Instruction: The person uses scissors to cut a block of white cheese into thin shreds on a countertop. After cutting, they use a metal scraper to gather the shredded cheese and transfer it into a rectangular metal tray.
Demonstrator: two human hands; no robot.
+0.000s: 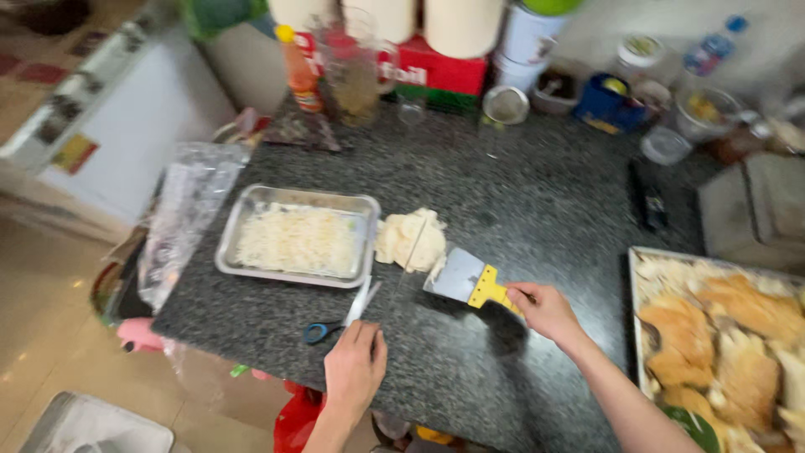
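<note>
Hidden: I see the right tray (639, 319) cut off at frame edge; back-row jars blurred.
Surface: dark speckled desk (537, 201), tiled floor below.
R hand (545, 310): fingers closed on yellow-handled scraper (470, 281), blade beside dough lump (411, 239).
L hand (356, 369): fingers flat, loose, touching scissors (340, 319).
Nearby: metal tray of shreds (298, 239), plastic bag (189, 210) left.

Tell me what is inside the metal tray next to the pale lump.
The metal tray holds a flat layer of pale shredded food across most of its floor. Whatever lies beneath that layer is covered and cannot be seen.
</note>
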